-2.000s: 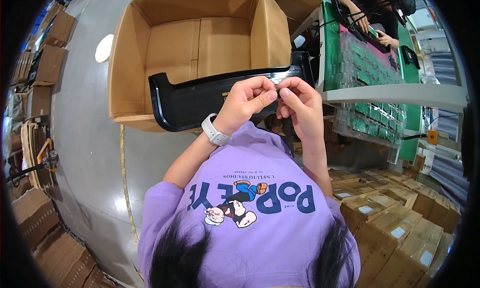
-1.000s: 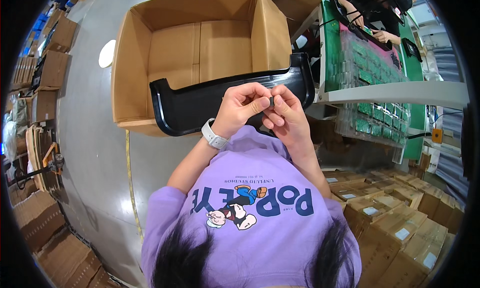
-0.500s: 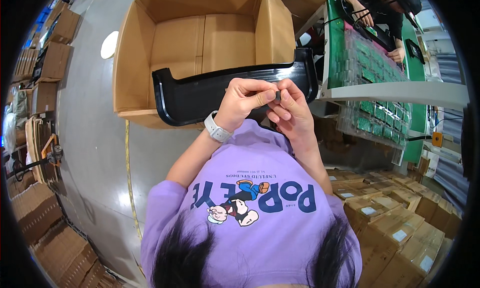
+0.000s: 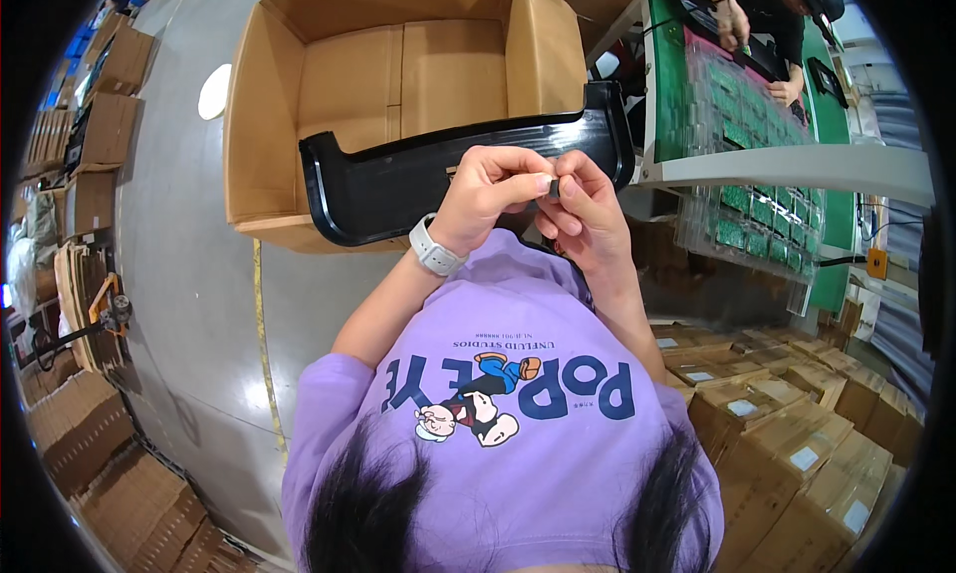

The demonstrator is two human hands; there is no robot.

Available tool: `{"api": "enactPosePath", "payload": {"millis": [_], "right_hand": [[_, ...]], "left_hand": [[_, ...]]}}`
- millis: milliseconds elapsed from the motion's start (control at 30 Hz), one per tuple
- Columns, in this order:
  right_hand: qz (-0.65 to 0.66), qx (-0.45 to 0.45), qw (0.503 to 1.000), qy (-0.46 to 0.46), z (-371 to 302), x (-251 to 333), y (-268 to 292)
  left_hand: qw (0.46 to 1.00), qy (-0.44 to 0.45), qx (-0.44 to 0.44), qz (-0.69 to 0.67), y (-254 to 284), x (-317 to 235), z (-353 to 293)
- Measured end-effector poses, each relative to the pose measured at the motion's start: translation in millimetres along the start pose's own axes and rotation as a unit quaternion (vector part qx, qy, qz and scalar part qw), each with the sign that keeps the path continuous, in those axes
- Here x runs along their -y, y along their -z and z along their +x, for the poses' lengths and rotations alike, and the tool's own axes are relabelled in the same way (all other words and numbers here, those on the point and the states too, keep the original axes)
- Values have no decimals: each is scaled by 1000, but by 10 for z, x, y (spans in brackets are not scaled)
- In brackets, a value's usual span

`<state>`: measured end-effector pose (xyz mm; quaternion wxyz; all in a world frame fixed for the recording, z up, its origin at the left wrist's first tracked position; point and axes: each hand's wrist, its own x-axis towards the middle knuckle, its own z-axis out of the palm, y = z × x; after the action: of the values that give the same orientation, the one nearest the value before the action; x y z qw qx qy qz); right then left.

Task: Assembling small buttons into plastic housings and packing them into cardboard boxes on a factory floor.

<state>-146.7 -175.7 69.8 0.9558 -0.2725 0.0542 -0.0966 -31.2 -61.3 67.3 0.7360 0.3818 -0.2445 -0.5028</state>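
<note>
- My left hand (image 4: 498,203): narrow, thumb and index finger drawn into a pinch at the left edge of the small dark piece; a pale wristwatch (image 4: 435,249) sits at this wrist.
- My right hand (image 4: 590,213): narrow likewise, thumb and fingertip gripping the small dark piece (image 4: 555,188) from its right. The piece lies between my two hands; which grip bears more of it I cannot tell.
- Handling, as I judge it: a part this small calls for light fingertip pressure, one hand steadying while the other works the edge, with the thumbs clear of its face so that the edge can be seen.
- The black plastic panel (image 4: 393,185): just beyond and below my hands, a sensible backdrop should the piece slip.
- The open cardboard box (image 4: 261,125): farther ahead and to the left of my hands, behind the panel.
- The green tabletop (image 4: 667,70): to the right of my hands, with clear trays of circuit boards (image 4: 757,220) beside it.
</note>
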Motion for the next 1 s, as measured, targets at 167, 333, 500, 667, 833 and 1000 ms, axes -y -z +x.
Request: {"api": "enactPosePath", "payload": {"millis": [167,333,500,667,833,1000], "right_hand": [[-128,-102,986,41,9,28,-19],[-235,-162,953,100,72,-7,-108],[-546,-171,793,211,102,30,-104],[-434,-164,880,99,93,64,-175],[-416,-189,886,84,101,75,-108],[-401,-254,875,98,91,201,60]], "left_hand": [[1000,-2,-26,-4,-127,-59,15],[997,-23,-45,55,-39,-9,38],[988,-64,-96,104,3,57,59],[968,-79,-99,217,40,11,70],[954,-156,-92,240,73,130,117],[975,-120,-129,137,162,94,119]]}}
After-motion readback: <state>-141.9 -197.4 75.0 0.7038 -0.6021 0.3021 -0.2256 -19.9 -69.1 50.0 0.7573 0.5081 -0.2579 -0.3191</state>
